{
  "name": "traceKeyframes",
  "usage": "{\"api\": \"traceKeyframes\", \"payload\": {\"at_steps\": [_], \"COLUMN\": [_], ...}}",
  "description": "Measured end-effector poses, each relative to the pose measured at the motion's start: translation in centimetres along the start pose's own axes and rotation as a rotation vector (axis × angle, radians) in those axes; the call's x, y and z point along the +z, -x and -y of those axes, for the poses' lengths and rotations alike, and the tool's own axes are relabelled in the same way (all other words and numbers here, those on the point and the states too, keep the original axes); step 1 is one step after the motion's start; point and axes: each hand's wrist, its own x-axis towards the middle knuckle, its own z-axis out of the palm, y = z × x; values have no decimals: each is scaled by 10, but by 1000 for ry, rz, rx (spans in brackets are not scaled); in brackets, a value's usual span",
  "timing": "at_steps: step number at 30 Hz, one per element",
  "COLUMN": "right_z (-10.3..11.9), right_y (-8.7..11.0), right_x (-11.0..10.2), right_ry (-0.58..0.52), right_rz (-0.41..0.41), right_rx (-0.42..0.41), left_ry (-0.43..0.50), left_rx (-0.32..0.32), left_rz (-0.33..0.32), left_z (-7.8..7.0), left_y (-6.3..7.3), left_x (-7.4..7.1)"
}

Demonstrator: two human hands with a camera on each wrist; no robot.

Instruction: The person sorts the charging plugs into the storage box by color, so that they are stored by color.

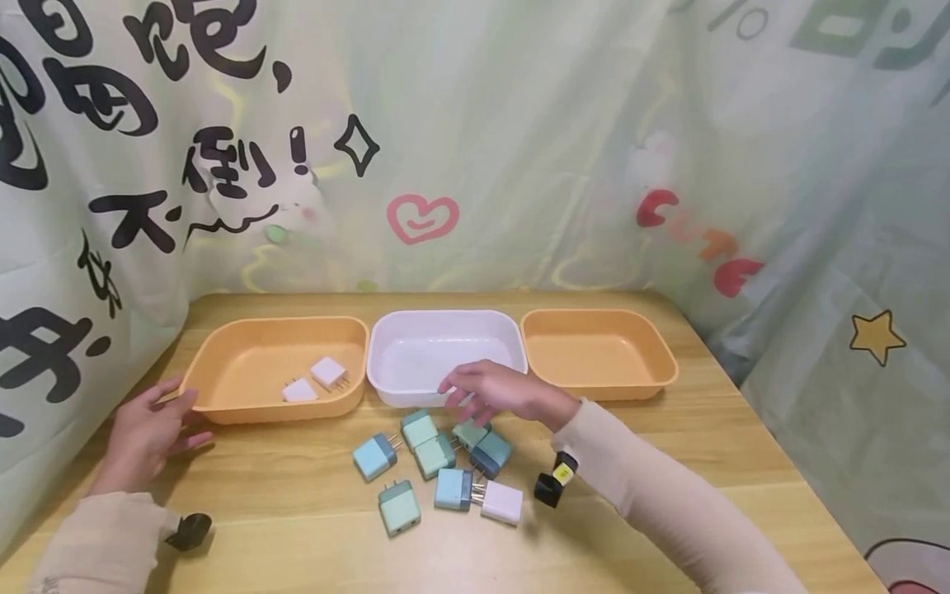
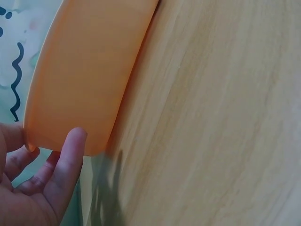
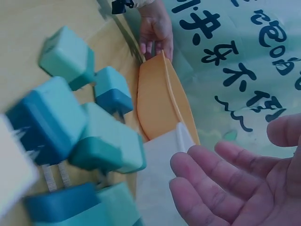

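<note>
Left hand (image 1: 151, 431): grip loose, touching left orange tray (image 1: 245, 363). Right hand (image 1: 496, 390): grip relaxed, empty, above near rim of white tray (image 1: 411, 355). Plug adapters (image 1: 434, 456): clustered on surface (image 1: 282, 520); white pair (image 1: 327, 372) in left orange tray.

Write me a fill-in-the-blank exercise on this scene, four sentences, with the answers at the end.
1. The left hand touches the outer end of the orange tray on the ____.
2. That tray holds ____ white plugs.
3. The pale tray stands ____ it and the other orange tray.
4. Of the loose plugs lying on the table, only ____ is white.

Missing words: left; two; between; one.
</note>
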Motion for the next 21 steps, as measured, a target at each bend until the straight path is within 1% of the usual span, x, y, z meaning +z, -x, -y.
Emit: {"api": "traceKeyframes", "payload": {"at_steps": [5,8,11,13,16,18,21], "right_z": [-27,-41,-52,-57,-65,-69,-75], "right_y": [22,33,42,48,57,62,66], "right_x": [-1,0,2,4,6,9,12], "right_ry": [29,52,49,41,52,81,175], "right_rz": [0,-31,-61,-73,-89,-99,-112], "right_rx": [-21,-27,-36,-46,-59,-75,-116], "left_ry": [-23,-16,8,9,-19,-38,-48], "left_rx": [-4,-4,2,10,13,9,-2], "left_rz": [3,2,-2,2,9,4,-17], "left_z": [0,-1,-3,-4,-4,-4,-3], "left_y": [2,3,3,4,4,5,5], "left_x": [0,0,-1,-1,1,2,4]}}
